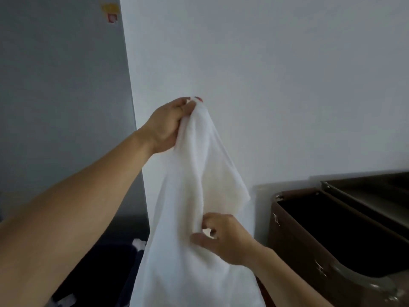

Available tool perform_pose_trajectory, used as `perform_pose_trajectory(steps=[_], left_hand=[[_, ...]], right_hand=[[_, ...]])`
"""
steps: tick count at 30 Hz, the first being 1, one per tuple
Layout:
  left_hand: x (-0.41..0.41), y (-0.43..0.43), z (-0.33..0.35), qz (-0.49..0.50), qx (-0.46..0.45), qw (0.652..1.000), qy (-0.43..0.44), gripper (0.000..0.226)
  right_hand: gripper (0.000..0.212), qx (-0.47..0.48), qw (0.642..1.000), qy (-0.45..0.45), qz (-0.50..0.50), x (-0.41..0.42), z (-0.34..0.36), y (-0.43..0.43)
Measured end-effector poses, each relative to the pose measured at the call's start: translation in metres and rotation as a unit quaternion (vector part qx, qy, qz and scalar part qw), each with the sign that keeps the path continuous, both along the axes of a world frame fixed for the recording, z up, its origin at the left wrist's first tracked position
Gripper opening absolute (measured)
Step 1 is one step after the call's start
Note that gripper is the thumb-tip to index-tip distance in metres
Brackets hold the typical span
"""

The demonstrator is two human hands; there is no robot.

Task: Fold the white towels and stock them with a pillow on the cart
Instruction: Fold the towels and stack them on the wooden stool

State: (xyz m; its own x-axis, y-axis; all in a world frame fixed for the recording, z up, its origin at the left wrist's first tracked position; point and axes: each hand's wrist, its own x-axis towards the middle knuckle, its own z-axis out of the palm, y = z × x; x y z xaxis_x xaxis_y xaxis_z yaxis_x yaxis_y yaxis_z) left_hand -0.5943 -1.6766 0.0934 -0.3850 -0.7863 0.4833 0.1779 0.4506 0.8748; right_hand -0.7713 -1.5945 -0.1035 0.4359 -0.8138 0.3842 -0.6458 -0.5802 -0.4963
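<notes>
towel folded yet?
No: the white towel hangs loose and unfolded, its top pinched in the raised left hand.

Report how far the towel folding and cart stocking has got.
Done: nothing visibly; no folded towel or pillow shows on the cart. In hand: the left hand grips a hanging white towel by its top, the right hand pinches it lower. Left: folding it, stocking towels and pillow.

Left hand (170, 125) raised on outstretched bare forearm, fingers pinched shut at top, right hand (223, 240) lower, thumb and curled fingers pinching, forearm bare
</notes>
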Motion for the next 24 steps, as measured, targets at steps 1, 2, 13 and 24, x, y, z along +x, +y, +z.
perform_pose_trajectory(steps=[1, 2, 13, 24], left_hand=[[0.007, 0.001, -0.013, -0.011, 0.021, 1.0, 0.001, 0.018], [0.014, 0.002, -0.028, -0.022, 0.041, 0.999, 0.001, 0.018], [0.067, 0.0, -0.072, -0.026, 0.112, 0.991, 0.07, 0.034], [0.086, -0.006, -0.091, 0.147, 0.106, 0.978, 0.105, 0.018]], right_hand=[[0.034, -0.015, 0.999, -0.049, -0.014, -0.008, 0.0, -0.001], [0.03, -0.076, 0.99, -0.112, -0.049, -0.018, 0.002, -0.003], [0.024, 0.045, 0.983, -0.176, 0.033, -0.058, -0.032, -0.021], [0.022, -0.254, 0.964, 0.03, 0.065, -0.017, -0.046, 0.004]])
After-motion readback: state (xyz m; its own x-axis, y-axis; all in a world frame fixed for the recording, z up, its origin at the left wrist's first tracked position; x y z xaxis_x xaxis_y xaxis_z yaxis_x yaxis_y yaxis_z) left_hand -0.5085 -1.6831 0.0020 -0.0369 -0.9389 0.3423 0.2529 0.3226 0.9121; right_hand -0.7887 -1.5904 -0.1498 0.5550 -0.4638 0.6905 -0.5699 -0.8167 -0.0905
